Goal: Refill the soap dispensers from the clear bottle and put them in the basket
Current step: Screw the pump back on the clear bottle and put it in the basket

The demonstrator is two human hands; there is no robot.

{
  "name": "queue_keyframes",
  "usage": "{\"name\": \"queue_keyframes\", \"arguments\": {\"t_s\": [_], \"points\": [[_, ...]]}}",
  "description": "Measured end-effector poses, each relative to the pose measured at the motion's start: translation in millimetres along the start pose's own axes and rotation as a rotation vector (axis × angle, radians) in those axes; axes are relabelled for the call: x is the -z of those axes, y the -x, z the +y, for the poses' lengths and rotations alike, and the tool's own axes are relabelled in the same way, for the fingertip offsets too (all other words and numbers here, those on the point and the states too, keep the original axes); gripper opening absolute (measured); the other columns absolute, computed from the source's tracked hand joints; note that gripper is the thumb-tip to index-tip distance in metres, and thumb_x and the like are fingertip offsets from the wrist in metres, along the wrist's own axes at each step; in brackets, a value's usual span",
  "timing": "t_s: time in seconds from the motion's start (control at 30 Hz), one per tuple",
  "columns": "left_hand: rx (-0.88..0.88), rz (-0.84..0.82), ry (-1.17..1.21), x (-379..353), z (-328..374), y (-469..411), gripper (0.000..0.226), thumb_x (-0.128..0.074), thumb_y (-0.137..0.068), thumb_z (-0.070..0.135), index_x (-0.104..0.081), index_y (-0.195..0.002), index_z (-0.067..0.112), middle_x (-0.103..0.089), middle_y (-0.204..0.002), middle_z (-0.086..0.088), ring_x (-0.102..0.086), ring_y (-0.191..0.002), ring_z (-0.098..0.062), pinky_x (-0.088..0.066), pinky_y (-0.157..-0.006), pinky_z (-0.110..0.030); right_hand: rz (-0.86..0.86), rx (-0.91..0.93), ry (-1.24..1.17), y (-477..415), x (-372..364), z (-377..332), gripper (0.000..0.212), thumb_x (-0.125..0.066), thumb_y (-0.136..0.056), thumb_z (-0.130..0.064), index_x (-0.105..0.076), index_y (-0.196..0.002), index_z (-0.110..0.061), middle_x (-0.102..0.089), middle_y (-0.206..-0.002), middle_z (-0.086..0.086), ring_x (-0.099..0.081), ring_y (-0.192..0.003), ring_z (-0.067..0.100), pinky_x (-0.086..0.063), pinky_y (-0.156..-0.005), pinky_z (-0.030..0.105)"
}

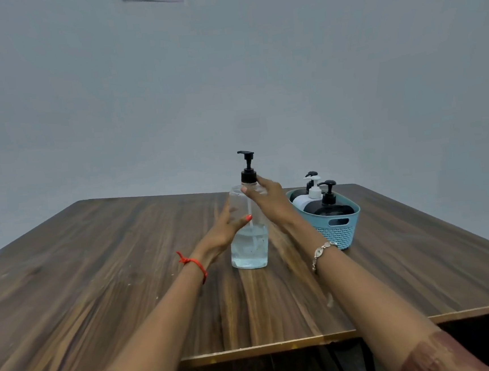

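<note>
1. Wooden table (97, 272), grey wall behind. Clear bottle (250, 244) stands upright mid-table, roughly a third full, black pump (247, 167) fitted.
2. Left hand (223, 231): fingers wide, thumb across the bottle's front, likely steadying it.
3. Right hand (268, 201): fingers fairly straight at the bottle's shoulder, probably placed to unscrew the pump; firm grip not discernible.
4. Basket (339, 233) close by on the right already holds three dispensers (329, 204); right forearm crosses its near corner.

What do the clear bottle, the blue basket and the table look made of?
Clear bottle: probably glossy transparent plastic; the liquid inside shows through. Basket: matte light-blue moulded plastic, by its perforated weave-pattern wall. Table: wood-grain surface, possibly laminate, with a pale edge strip.
</note>
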State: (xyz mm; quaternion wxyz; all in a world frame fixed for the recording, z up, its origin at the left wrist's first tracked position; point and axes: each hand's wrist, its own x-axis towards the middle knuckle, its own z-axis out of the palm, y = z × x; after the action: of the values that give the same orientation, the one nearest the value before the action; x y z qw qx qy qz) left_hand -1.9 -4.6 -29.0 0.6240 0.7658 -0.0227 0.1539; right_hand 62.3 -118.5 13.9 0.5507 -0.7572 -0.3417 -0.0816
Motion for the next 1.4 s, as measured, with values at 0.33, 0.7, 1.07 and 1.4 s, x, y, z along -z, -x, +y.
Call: {"name": "queue_keyframes", "arguments": {"t_s": [0.33,0.7,1.07,1.4], "points": [[-0.038,-0.017,0.026,-6,9,16,0.063,-0.054,-0.092,0.018,-0.022,-0.145,0.025,-0.042,-0.128,0.005,-0.048,-0.107,-0.007,-0.043,-0.086,-0.023,0.180,0.087,-0.092,-6,11,-34,0.052,-0.067,-0.084,-0.028,-0.046,-0.131,-0.015,-0.054,-0.124,0.005,-0.048,-0.109,0.014,-0.039,-0.089,0.026],[-0.039,-0.029,0.028,-1,9,14,0.049,-0.053,-0.093,0.019,-0.030,-0.135,0.027,-0.046,-0.122,0.007,-0.051,-0.096,0.003,-0.047,-0.067,-0.014,-0.194,-0.016,-0.274,-36,26,-41,0.025,-0.038,-0.100,-0.028,-0.062,-0.101,-0.025,-0.056,-0.110,-0.002,-0.045,-0.103,0.014,-0.036,-0.083,0.033],[-0.052,-0.041,0.100,7,4,11,0.047,-0.050,-0.094,0.015,-0.038,-0.139,0.018,-0.055,-0.125,0.005,-0.057,-0.106,-0.004,-0.053,-0.080,-0.021,-0.039,-0.328,-0.138,13,21,-3,0.065,-0.057,-0.083,-0.053,-0.048,-0.130,-0.009,-0.053,-0.131,0.010,-0.052,-0.114,0.025,-0.051,-0.073,0.037],[-0.112,0.121,0.095,-5,3,15,0.025,-0.051,-0.092,0.006,-0.058,-0.116,0.009,-0.068,-0.094,0.006,-0.068,-0.080,0.001,-0.054,-0.067,-0.015,0.133,-0.253,-0.043,41,-8,-2,0.033,-0.053,-0.092,-0.026,-0.065,-0.098,0.004,-0.069,-0.101,0.020,-0.064,-0.095,0.032,-0.050,-0.086,0.047]]}}
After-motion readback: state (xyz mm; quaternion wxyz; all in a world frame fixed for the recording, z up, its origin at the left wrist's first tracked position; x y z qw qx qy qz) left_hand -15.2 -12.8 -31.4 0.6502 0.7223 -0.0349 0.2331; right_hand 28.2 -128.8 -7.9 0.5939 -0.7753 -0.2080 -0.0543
